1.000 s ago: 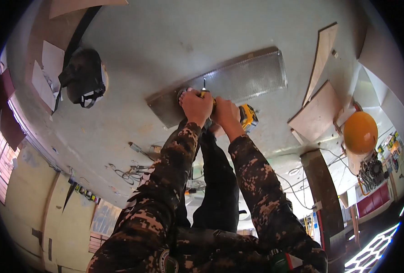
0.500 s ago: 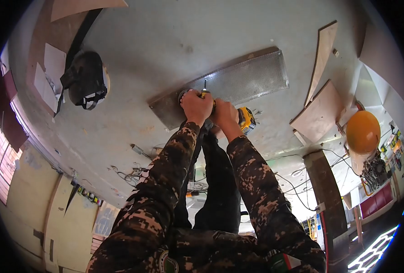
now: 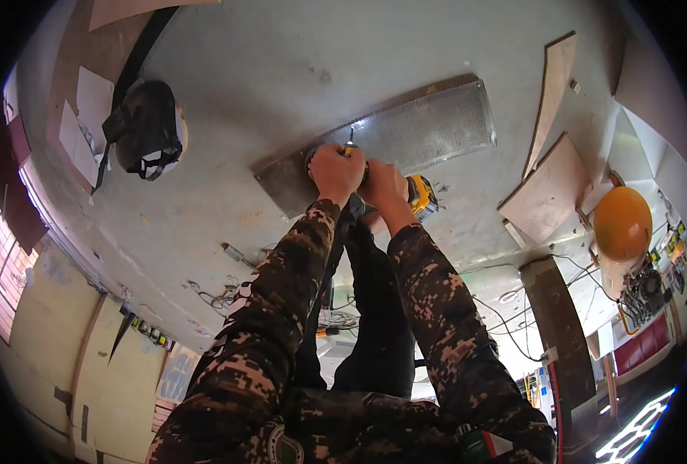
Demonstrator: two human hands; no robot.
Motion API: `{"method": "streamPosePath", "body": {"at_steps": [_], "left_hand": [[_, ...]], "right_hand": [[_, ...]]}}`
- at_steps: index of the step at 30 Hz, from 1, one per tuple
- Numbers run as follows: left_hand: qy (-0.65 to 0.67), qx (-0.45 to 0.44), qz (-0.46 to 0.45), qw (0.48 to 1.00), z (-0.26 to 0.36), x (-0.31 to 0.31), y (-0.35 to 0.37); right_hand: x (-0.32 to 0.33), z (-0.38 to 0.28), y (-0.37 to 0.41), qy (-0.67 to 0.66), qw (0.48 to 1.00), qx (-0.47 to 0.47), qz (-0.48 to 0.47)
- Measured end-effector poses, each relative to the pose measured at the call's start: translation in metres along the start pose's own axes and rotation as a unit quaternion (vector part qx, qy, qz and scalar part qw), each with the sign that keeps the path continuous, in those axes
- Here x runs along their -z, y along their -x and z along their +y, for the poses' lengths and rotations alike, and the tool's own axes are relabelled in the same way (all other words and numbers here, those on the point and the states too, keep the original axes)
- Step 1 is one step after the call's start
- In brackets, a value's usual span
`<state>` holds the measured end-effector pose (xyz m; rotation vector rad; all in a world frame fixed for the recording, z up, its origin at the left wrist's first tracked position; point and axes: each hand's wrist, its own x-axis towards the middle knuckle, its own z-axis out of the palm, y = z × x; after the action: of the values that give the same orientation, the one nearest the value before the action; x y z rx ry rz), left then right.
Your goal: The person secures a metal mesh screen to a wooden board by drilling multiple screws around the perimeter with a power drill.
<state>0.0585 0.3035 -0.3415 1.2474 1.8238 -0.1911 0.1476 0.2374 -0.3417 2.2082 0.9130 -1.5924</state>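
A yellow and black cordless drill (image 3: pixel 423 198) is gripped in both my hands. My left hand (image 3: pixel 335 173) closes around its front end, near the chuck. Just to the right, my right hand (image 3: pixel 385 187) wraps its body, and the battery end sticks out beyond the fingers. From the chuck a thin bit (image 3: pixel 352 134) points away from me, its tip at the long edge of a mesh-patterned metal sheet (image 3: pixel 444 124). A bright patch of light shows on the sheet around the tip. My hands and forearms cover part of the sheet's left half.
A black welding mask (image 3: pixel 146 127) lies on the floor to the left. Wooden offcuts (image 3: pixel 543 189) lie at the right, near a yellow rounded object (image 3: pixel 622 223). Loose cables (image 3: pixel 218 297) spread around my legs, and a dark post (image 3: pixel 556 317) stands at the lower right.
The view has shifted slightly. Both hands keep hold of the drill, with the bit still at about the same spot on the sheet's edge.
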Motion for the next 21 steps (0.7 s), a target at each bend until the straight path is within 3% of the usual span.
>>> {"method": "streamPosePath", "body": {"at_steps": [4,6,7,8,9,10,12,13,16,18,21], "left_hand": [[-0.001,-0.065,0.089,0.994,-0.044,-0.024,-0.007],[0.043,-0.231,0.078,0.969,-0.077,-0.032,-0.026],[0.046,-0.231,0.085,0.968,-0.082,-0.029,-0.028],[0.187,-0.096,0.023,0.977,-0.09,-0.026,-0.025],[0.319,0.043,-0.042,0.946,-0.097,-0.025,-0.018],[0.321,0.041,-0.041,0.945,-0.108,-0.034,-0.015],[0.237,-0.123,-0.01,0.964,-0.131,-0.057,-0.005],[0.311,-0.065,-0.115,0.941,-0.118,-0.043,0.012],[0.274,-0.068,-0.147,0.948,-0.093,-0.035,0.056],[0.319,-0.051,-0.155,0.933,-0.086,-0.035,0.076],[0.338,-0.027,-0.189,0.922,-0.081,-0.027,0.105]], "right_hand": [[0.0,0.006,-0.006,0.046,0.998,0.04,0.02],[0.005,0.014,-0.001,0.072,0.995,0.058,0.033],[0.008,0.019,0.003,0.065,0.995,0.065,0.044],[0.008,0.025,0.014,0.055,0.995,0.068,0.05],[0.002,0.037,0.026,0.054,0.995,0.068,0.048],[-0.007,0.051,0.028,0.03,0.991,0.108,0.078],[-0.013,0.073,0.04,0.009,0.981,0.156,0.117],[-0.018,0.082,0.053,-0.021,0.979,0.163,0.118],[-0.038,0.107,0.09,-0.085,0.97,0.179,0.138],[-0.055,0.127,0.11,-0.132,0.972,0.13,0.144],[-0.075,0.154,0.147,-0.201,0.954,0.158,0.159]]}}
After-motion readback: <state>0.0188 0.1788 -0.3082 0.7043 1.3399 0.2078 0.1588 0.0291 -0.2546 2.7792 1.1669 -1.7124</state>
